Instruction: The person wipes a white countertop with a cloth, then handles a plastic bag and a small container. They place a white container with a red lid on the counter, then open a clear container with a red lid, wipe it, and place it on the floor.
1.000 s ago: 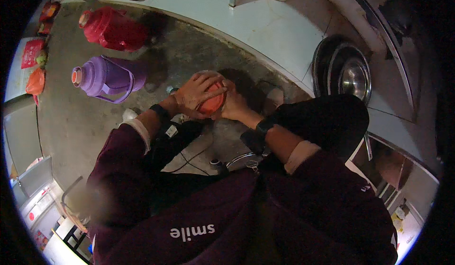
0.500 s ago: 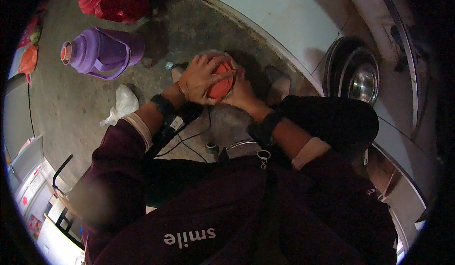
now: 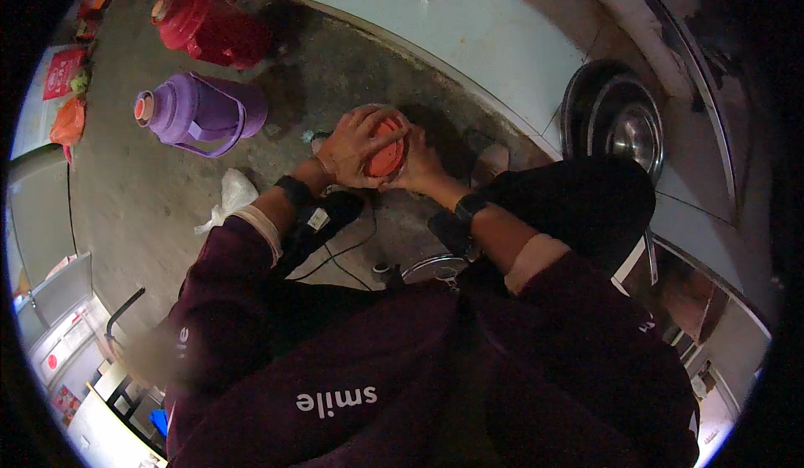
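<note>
Between my two hands is a round, orange-red thing [image 3: 386, 156] with a flat, rimmed face; its kind is not clear, and fingers cover much of its edge. My left hand [image 3: 350, 148] lies over its left and top side, fingers curled across the rim. From the right, my right hand [image 3: 421, 165] grips the other side. On the floor to the left of them, a purple thermos flask [image 3: 209, 110] lies nearest, its handle toward me in the view. A red thermos flask [image 3: 213, 28] is farther away.
A crumpled white plastic bag [image 3: 230, 196] is on the floor left of my arm. Dark cables [image 3: 343, 254] run between my feet. Shiny metal basins [image 3: 632, 133] lean at the right beside a pale tiled surface [image 3: 494, 49]. An orange bag [image 3: 69, 122] sits far left.
The whole view has shifted slightly, so the flasks and white bag appear lower and farther right. Both hands stay around the orange-red thing, with little change of grip.
</note>
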A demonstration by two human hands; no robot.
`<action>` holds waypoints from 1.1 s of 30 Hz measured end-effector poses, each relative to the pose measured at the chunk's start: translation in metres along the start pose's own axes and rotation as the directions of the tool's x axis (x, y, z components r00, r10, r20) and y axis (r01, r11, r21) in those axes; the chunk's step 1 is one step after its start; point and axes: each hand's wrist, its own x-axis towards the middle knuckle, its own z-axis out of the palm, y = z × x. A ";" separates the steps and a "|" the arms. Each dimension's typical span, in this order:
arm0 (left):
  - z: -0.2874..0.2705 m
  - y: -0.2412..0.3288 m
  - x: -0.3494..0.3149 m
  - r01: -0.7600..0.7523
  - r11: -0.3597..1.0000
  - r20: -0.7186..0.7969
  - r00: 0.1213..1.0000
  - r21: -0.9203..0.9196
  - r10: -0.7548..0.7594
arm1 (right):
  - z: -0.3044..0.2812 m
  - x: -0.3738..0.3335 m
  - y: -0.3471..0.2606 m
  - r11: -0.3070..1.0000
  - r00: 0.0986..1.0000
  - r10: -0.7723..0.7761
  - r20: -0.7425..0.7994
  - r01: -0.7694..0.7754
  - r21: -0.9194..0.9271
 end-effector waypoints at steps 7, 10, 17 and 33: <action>-0.008 -0.009 0.003 0.176 0.963 0.204 0.970 -0.206 -0.133 | -0.007 -0.007 0.003 0.997 1.000 -0.013 -0.002 0.013 0.077; -0.010 -0.003 -0.004 0.140 0.989 0.211 0.966 0.051 -0.147 | -0.005 -0.004 0.004 0.999 0.999 -0.034 -0.017 0.034 0.005; -0.021 -0.003 0.009 -0.205 0.973 0.380 0.912 0.101 0.153 | -0.004 -0.002 0.005 0.994 0.997 -0.075 -0.003 0.074 -0.078; -0.008 -0.037 0.021 -0.451 0.881 0.269 0.839 -0.143 0.473 | 0.002 -0.009 0.003 0.966 0.953 -0.257 -0.161 0.250 -0.060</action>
